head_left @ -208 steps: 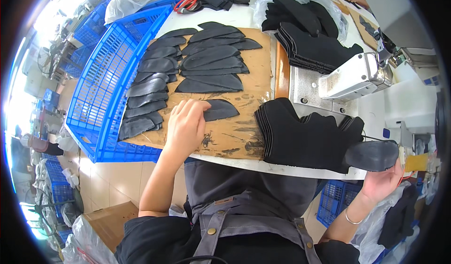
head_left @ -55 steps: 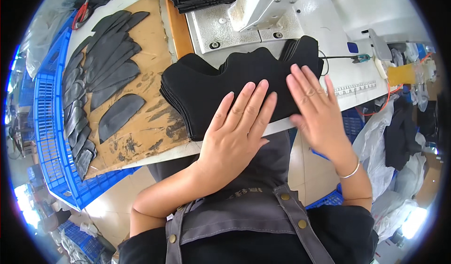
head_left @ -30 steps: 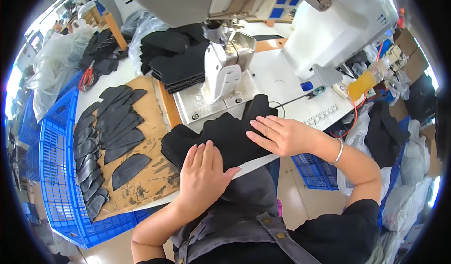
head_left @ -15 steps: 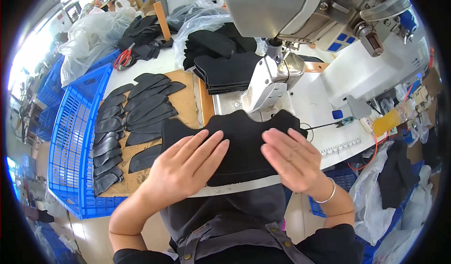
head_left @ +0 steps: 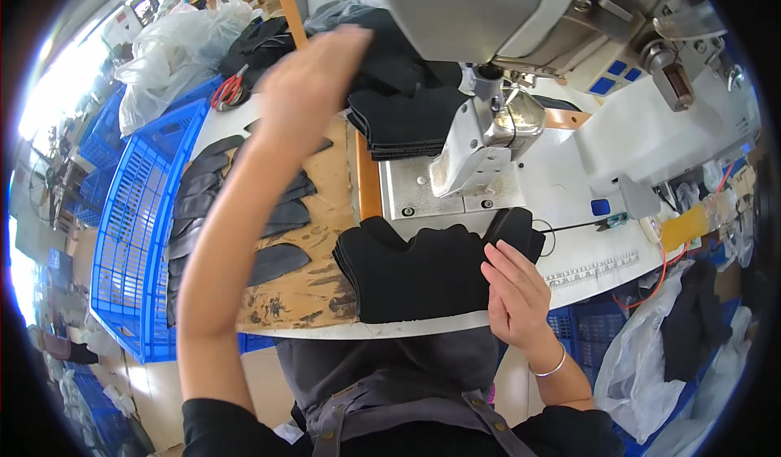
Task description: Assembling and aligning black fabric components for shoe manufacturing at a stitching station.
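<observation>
A stack of black fabric pieces [head_left: 415, 274] with wavy upper edges lies at the table's front edge. At its right end my right hand [head_left: 518, 290] rests against the pieces, fingers stretched out and open. My left hand [head_left: 313, 78] reaches far forward over the table, smeared by motion. Beside its fingertips a black piece [head_left: 390, 46] rises above the far pile; whether the fingers grip it does not show. Nearer me, a neat stack of black cut pieces [head_left: 411, 119] sits left of the sewing machine's post [head_left: 476, 144].
Dark leaf-shaped pieces [head_left: 195, 196] lie on a brown board [head_left: 301, 306], partly behind my left forearm. A blue crate [head_left: 138, 253] stands at the left. Red-handled scissors [head_left: 230, 91] lie farther back. The sewing machine head [head_left: 480, 17] hangs overhead, with a bottle of yellow liquid [head_left: 687, 231] at the right.
My left hand has left the front stack and swung far forward to the back pile, where a black piece stands higher. My right hand has stayed at the stack's right end.
</observation>
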